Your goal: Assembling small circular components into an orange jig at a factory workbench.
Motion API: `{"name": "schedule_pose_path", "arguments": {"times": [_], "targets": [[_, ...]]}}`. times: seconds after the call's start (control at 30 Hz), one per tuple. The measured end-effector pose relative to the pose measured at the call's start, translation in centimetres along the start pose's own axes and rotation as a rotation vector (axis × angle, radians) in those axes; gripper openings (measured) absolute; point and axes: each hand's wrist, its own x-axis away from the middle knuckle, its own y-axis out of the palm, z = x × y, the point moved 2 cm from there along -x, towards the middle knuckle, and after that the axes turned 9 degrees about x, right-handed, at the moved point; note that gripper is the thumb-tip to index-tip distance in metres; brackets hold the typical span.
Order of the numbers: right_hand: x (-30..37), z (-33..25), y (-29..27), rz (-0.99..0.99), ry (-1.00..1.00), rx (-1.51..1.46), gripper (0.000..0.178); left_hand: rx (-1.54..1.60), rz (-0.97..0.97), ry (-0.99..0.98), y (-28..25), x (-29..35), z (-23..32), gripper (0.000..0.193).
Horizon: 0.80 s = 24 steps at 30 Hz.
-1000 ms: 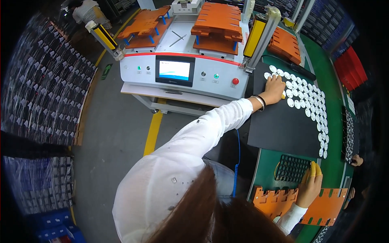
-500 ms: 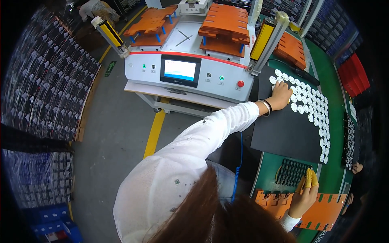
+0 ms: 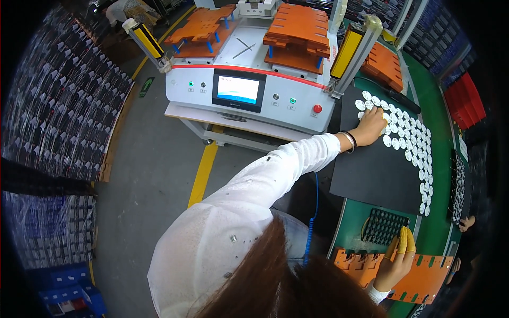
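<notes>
Sheet-like black matting (image 3: 371, 169) carries several rows of white round discs (image 3: 416, 143). My left hand (image 3: 368, 129) is stretched out over the left part of these rows, its fingers curled down onto the discs. Whatever its fingertips pinch is hidden beneath them. Nearer to me, my right hand (image 3: 395, 265) wears yellow finger covers, and its fingers are stretched out with the thumb a little apart. They lie at the lower right corner of a black gridded panel (image 3: 384, 225). Below that hand an orange slotted plate (image 3: 424, 278) lies on the green bench.
Left of the bench stands a white machine (image 3: 185, 100) with a lit screen (image 3: 237, 90), a red button (image 3: 317, 108) and orange fixtures (image 3: 297, 32) on top. A blue coiled cord (image 3: 310, 233) hangs beside my seat. Another person's hand (image 3: 467, 223) shows at the right.
My right hand has slid slightly toward me along the panel's edge. The left hand stays among the discs with a small shift of its fingers. The whole view has tilted a little.
</notes>
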Motion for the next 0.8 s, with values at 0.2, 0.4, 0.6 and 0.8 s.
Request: {"name": "schedule_pose_path", "arguments": {"times": [0.2,0.4,0.6,0.8], "targets": [[0.0,0.0,-0.6,-0.003,0.026,-0.022,0.035,0.192,-0.122,-0.039,-2.7,1.0,2.3,0.016],[1.1,0.0,-1.8,-0.039,0.051,-0.06,0.038,0.596,-0.159,0.085,-9.5,3.0,8.4,0.026],[0.8,-0.6,-3.6,-0.059,0.007,-0.111,0.04,1.17,-0.378,-0.246,-13.7,6.3,11.6,0.034],[1.8,-1.6,-3.8,-0.131,0.062,-0.279,0.042,1.44,-0.455,-0.473,-12.7,11.0,13.7,0.033]]}}
